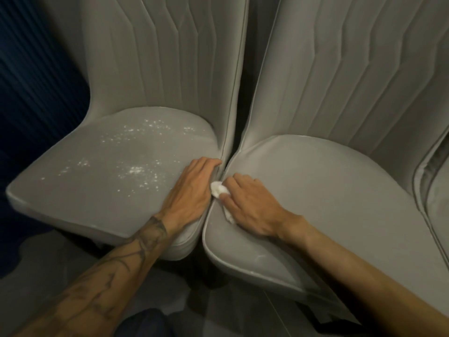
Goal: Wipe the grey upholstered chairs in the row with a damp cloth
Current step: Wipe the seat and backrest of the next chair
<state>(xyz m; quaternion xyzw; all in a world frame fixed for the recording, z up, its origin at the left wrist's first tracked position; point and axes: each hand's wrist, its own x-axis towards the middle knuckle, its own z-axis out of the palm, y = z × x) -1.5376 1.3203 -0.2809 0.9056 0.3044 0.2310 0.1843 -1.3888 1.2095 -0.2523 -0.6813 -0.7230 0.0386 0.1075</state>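
Note:
Two grey upholstered chairs stand side by side. The left chair (102,166) has white specks scattered over its seat. The right chair (328,190) has a plain seat. My left hand (189,190) lies flat on the right edge of the left seat, fingers reaching into the gap between the chairs. My right hand (250,207) presses a small white cloth (220,190) onto the left edge of the right seat, beside the gap. Most of the cloth is hidden under my fingers.
A third grey chair (435,181) shows at the far right edge. A dark blue ribbed wall (31,81) runs along the left. Grey floor (48,259) lies below the seats, with a dark shape at the bottom centre.

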